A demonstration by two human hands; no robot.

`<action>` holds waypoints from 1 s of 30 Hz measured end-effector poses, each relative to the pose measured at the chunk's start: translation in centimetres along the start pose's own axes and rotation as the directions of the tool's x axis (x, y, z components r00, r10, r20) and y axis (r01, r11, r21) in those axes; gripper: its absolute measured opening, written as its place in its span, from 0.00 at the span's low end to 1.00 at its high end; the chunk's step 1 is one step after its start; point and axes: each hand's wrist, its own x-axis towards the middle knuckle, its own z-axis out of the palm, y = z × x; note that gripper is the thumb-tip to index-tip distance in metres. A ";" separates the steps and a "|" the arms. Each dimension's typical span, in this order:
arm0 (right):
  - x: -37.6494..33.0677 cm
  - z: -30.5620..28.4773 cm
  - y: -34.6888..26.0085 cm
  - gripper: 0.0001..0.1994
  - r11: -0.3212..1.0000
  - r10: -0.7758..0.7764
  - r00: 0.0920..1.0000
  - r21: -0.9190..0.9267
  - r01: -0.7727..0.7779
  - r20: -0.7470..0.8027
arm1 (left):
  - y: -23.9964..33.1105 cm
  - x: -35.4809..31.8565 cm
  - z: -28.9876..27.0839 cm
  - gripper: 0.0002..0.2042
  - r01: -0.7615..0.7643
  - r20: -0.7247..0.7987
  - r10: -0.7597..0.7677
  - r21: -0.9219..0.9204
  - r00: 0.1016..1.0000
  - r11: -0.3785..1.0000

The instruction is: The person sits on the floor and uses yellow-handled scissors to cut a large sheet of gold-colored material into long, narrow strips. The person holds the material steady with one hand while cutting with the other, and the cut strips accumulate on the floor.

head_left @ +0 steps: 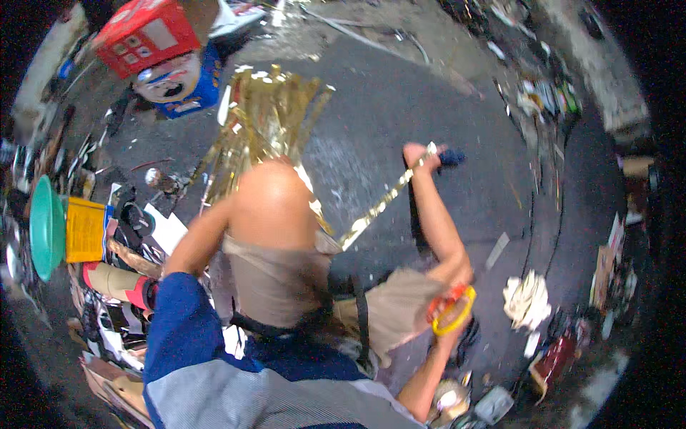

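My left forearm (207, 232) reaches forward beside my raised left knee, and the knee hides that hand. Just beyond the knee lies a spread bundle of shiny gold strips (275, 107). One long gold strip (379, 204) runs slantwise from near my lap to my right foot (421, 156), lying across it. At the lower right, my right hand (449, 334) is closed, next to my bent right knee. It holds a thing with a yellow loop (466, 311) and a red part; its exact kind is blurred.
A red box (146, 39) sits on a blue-and-white box (186, 86) at the far left. A green basin (44, 227) and a yellow container (86, 230) stand left. A cream cloth bundle (527, 300) lies right. Clutter lines both sides of the dark floor (357, 100).
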 end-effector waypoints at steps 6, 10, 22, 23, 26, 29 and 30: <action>1.2 -5.7 -1.3 0.26 0.982 -0.018 0.866 -0.170 -0.077 -0.500 | 1.4 2.6 13.8 0.21 -0.328 -0.038 0.331 0.067 0.943 0.942; 1.5 -13.2 5.5 0.27 0.912 -0.194 0.853 -0.410 -0.026 -0.485 | 0.0 3.5 14.1 0.22 -0.490 -0.133 0.511 0.163 0.849 0.856; -3.0 -13.4 20.2 0.24 0.668 -0.230 0.934 -0.742 -0.053 -0.274 | -10.4 7.9 8.6 0.16 -0.247 0.202 0.142 0.812 0.969 0.529; -4.1 -13.4 20.4 0.26 0.723 -0.248 0.943 -0.691 0.027 -0.223 | -10.4 7.8 8.5 0.17 -0.233 0.229 0.065 0.859 0.971 0.455; -7.8 -10.5 17.3 0.22 0.727 -0.056 0.937 -0.657 -0.198 -0.344 | -7.1 7.3 8.2 0.19 -0.217 0.249 -0.015 0.868 0.968 0.448; -7.0 -7.2 16.3 0.22 0.723 -0.022 0.951 -0.663 -0.197 -0.307 | -2.4 7.4 9.4 0.21 -0.212 0.164 0.156 0.423 0.974 0.881; -6.6 -6.6 15.7 0.21 0.721 -0.027 0.949 -0.664 -0.198 -0.313 | 1.0 7.8 9.4 0.22 -0.205 0.125 0.194 0.079 0.973 0.976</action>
